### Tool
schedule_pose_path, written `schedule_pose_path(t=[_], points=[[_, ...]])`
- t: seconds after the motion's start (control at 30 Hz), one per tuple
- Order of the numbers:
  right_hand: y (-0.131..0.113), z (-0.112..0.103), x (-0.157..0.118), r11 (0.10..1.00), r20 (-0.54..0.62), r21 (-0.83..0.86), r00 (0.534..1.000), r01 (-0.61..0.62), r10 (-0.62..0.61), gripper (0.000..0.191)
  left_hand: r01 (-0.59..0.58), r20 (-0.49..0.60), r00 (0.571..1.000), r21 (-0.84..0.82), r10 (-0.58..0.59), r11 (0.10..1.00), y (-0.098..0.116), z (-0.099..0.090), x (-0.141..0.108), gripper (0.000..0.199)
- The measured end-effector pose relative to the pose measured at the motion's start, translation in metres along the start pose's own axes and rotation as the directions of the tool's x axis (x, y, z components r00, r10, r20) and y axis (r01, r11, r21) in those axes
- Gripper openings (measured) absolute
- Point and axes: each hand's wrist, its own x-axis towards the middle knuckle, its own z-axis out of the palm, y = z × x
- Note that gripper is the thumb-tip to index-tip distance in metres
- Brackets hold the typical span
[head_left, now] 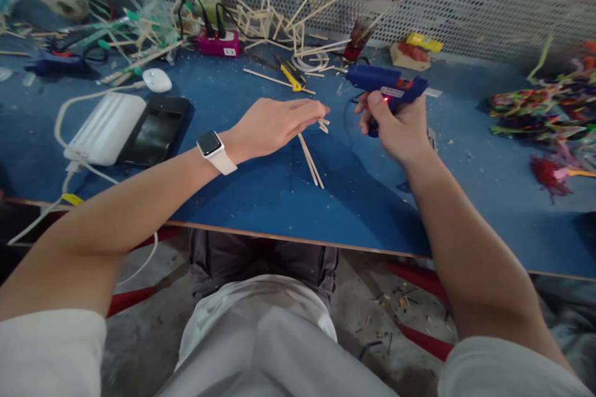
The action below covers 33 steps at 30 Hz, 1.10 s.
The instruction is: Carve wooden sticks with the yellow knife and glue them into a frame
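Observation:
My left hand (pixel 274 127), with a white watch (pixel 210 144) on its wrist, is closed on thin wooden sticks (pixel 311 161) near the middle of the blue table (pixel 261 198). Two stick ends slant down toward the table's front edge, and short ends poke out by the fingertips. The palm side and most of the grip are hidden under the hand. To the right, my right hand (pixel 395 121) is wrapped round the handle of a blue glue gun (pixel 375 79). Its nozzle points left, and a small red light glows on it.
Behind my hands lie a yellow cutter (pixel 292 74), a pink power adapter (pixel 218 43) and joined sticks (pixel 265 18). A black phone (pixel 156 130) and white power bank (pixel 107 127) with cables are left. Colourful bundles (pixel 540 105) lie right; a dark red cup (pixel 357 40) stands behind the glue gun.

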Motion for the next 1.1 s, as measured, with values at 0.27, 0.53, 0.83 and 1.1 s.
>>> schedule_pose_path(t=[0.27,0.53,0.83,1.1], points=[[0.000,0.000,0.000,1.000,0.011,-0.002,1.000,0.004,-0.004,0.059,0.060,-0.054,0.997,0.050,-0.057,0.997,0.000,-0.004,-0.003,0.040],[0.000,0.001,-0.002,0.998,0.004,-0.056,0.999,0.037,-0.037,0.060,0.071,-0.068,0.996,0.096,-0.065,0.993,-0.009,-0.006,-0.006,0.051],[0.002,0.001,-0.001,0.999,-0.004,-0.049,1.000,0.021,-0.021,0.064,0.085,-0.069,0.995,0.138,-0.076,0.987,-0.010,-0.008,-0.005,0.053],[0.007,-0.005,-0.002,0.999,0.029,-0.048,0.999,-0.018,0.019,0.059,0.071,-0.091,0.994,0.081,-0.064,0.994,-0.011,-0.006,-0.007,0.046]])
